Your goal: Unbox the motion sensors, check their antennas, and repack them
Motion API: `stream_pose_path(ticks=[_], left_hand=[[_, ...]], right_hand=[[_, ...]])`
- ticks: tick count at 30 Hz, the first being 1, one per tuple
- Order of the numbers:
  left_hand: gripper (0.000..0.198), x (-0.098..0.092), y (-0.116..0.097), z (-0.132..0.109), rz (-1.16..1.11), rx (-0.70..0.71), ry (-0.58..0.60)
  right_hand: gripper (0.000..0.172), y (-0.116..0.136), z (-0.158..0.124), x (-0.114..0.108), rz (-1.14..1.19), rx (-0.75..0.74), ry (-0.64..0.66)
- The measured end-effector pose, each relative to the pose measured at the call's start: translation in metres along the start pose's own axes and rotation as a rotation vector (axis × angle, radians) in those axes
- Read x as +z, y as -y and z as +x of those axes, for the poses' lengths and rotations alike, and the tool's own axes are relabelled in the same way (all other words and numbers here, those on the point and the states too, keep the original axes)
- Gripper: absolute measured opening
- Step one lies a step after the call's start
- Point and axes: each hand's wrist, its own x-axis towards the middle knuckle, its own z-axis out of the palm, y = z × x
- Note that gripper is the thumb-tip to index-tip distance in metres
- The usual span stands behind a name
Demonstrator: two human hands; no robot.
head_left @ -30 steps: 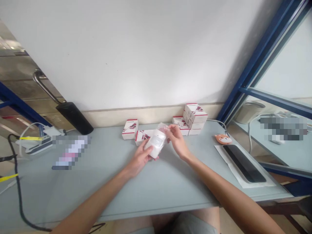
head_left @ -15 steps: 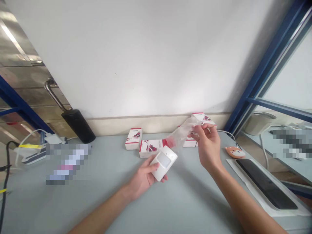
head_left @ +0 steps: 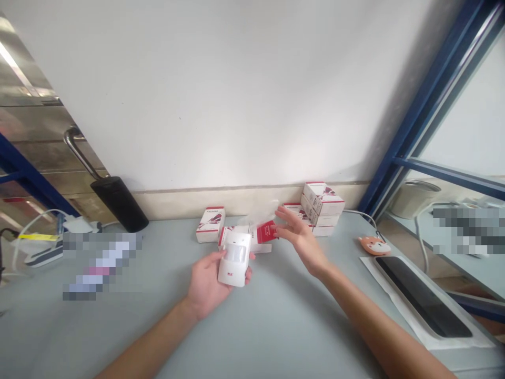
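1. Counter (head_left: 268,331) first: pale grey-blue, with both forearms coming in over its near edge on my feed.
2. Next up is the left hand (head_left: 205,281). Its grip is closed around a white sensor (head_left: 234,258), thumb on the left side and the other fingers tucked behind and to the right. The sensor is held upright just above the counter, roughly centre frame, with the little window on its front facing the camera.
3. A bit further back and to the right is the right hand (head_left: 302,239). Palm open, fingers spread, grip wide open with nothing in it.
4. Just beyond those fingertips there's a clear plastic bag (head_left: 261,217), pretty blurred. I honestly can't tell if it touches the fingers. It sits over the red-and-white flat box (head_left: 264,239) lying right behind the sensor.
5. Off to the right, well apart from the hands, a black slab (head_left: 422,295) lies on a white sheet (head_left: 395,296), with an orange fox-shaped thing (head_left: 374,245) just behind it.
6. Back row, near the wall (head_left: 236,105): a small box (head_left: 211,223) left of the flat one, a stack of boxes (head_left: 321,205) behind the right hand, and a black cylinder (head_left: 120,202) leaning far left.
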Motion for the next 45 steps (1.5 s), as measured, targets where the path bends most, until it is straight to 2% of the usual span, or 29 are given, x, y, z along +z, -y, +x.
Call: stream_pose_path(ticks=[2, 4, 7, 9, 11, 13, 16, 18, 20, 22, 27, 30, 34, 38, 45], left_hand=[[0.043, 0.002, -0.001, -0.001, 0.003, 0.012, -0.018], [0.043, 0.004, -0.003, -0.002, 0.007, 0.019, -0.034], [0.044, 0.004, -0.002, -0.001, 0.015, 0.010, -0.043], [0.045, 0.000, 0.000, 0.001, -0.004, -0.007, -0.025], [0.046, -0.004, 0.004, 0.003, -0.046, -0.034, 0.008], [0.049, -0.007, 0.008, 0.004, -0.065, -0.066, 0.052], [0.054, -0.007, 0.013, 0.001, -0.028, -0.116, 0.122], [0.056, -0.003, 0.016, -0.002, 0.006, -0.134, 0.157], [0.056, 0.002, 0.017, -0.004, 0.034, -0.134, 0.169], [0.057, 0.004, 0.017, -0.005, 0.054, -0.135, 0.168], [0.065, 0.002, 0.019, -0.004, 0.108, -0.222, 0.227], [0.067, -0.001, 0.021, -0.003, 0.146, -0.232, 0.267], [0.065, -0.003, 0.023, 0.000, 0.214, -0.238, 0.307], [0.062, 0.000, 0.018, 0.002, 0.242, -0.254, 0.314], [0.052, 0.005, 0.006, 0.002, 0.264, -0.414, 0.365]], right_hand=[[0.057, -0.002, 0.001, -0.001, -0.129, -0.113, -0.037], [0.046, -0.004, 0.000, -0.001, -0.295, -0.289, -0.052], [0.031, -0.005, -0.008, 0.004, -0.585, -0.593, 0.077], [0.027, -0.004, -0.016, 0.011, -0.674, -0.669, 0.194], [0.021, -0.002, -0.024, 0.019, -0.599, -0.578, 0.244], [0.020, 0.000, -0.029, 0.027, -0.379, -0.391, 0.232], [0.029, 0.000, -0.029, 0.033, -0.058, -0.095, 0.198], [0.033, 0.000, -0.027, 0.033, -0.015, 0.040, 0.210], [0.033, 0.002, -0.024, 0.030, -0.049, 0.088, 0.215], [0.032, 0.006, -0.023, 0.025, -0.059, 0.080, 0.167], [0.032, 0.020, -0.016, 0.006, -0.028, -0.028, -0.136], [0.030, 0.025, -0.006, -0.010, 0.023, -0.127, -0.270], [0.031, 0.028, 0.006, -0.029, 0.101, -0.239, -0.368], [0.033, 0.032, 0.016, -0.049, 0.167, -0.289, -0.412], [0.029, 0.042, 0.026, -0.088, 0.262, -0.307, -0.536]])
